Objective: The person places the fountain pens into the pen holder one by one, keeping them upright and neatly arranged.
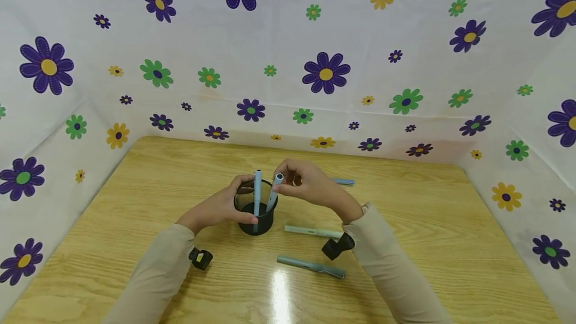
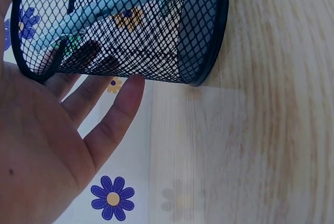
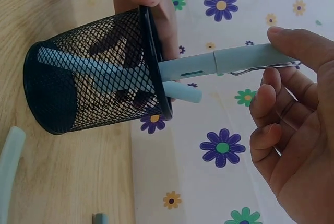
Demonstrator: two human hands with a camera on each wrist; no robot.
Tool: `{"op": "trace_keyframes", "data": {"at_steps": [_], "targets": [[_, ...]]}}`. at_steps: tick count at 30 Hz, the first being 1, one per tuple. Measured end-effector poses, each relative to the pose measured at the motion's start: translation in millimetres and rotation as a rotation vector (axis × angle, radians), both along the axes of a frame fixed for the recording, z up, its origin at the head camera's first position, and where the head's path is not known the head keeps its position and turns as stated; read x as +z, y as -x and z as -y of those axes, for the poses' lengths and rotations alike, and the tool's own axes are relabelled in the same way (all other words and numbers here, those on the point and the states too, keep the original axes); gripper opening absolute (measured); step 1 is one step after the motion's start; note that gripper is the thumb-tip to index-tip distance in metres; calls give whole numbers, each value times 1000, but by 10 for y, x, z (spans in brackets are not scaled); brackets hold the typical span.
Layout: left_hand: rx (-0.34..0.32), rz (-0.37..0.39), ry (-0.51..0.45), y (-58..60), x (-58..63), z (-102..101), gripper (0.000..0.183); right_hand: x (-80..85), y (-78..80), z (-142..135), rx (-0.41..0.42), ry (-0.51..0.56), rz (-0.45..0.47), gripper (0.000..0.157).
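Observation:
A black mesh pen holder [image 1: 265,225] stands upright on the wooden table. My left hand [image 1: 221,208] grips it around the side, with the thumb over the near rim; in the left wrist view its fingers lie against the mesh [image 2: 156,57]. One light blue pen [image 1: 257,191] leans inside the holder. Between thumb and fingers, my right hand [image 1: 310,181] pinches the capped top of a second light blue pen [image 3: 198,65]. That pen's lower part is inside the holder, seen through the mesh in the right wrist view.
To the right of the holder lie a pale green pen [image 1: 310,231] and, nearer, a grey-green pen [image 1: 310,266]. Behind the right hand, the end of a blue pen [image 1: 344,182] shows. A white cloth with printed flowers [image 1: 279,89] encloses the table's back and sides.

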State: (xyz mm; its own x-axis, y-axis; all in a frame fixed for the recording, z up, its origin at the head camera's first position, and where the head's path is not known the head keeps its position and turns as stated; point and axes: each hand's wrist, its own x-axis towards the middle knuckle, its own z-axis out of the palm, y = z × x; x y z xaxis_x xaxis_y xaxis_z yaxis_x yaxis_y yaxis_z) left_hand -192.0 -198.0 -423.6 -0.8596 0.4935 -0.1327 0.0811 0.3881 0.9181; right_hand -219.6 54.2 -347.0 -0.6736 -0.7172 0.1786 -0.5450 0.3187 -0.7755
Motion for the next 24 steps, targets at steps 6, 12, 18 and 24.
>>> {"op": "trace_keyframes", "data": {"at_steps": [6,12,18,24], "targets": [[0,-2,14,4,4,-5,100,-43,-3,29,1,-25,10,16],[8,-19,31,2,5,12,101,-86,-4,57,2,-37,13,20],[-3,-12,27,7,2,8,103,-140,-16,46,1,-54,22,18],[-13,-29,16,4,-6,10,100,-177,-17,47,3,-60,31,19]]}}
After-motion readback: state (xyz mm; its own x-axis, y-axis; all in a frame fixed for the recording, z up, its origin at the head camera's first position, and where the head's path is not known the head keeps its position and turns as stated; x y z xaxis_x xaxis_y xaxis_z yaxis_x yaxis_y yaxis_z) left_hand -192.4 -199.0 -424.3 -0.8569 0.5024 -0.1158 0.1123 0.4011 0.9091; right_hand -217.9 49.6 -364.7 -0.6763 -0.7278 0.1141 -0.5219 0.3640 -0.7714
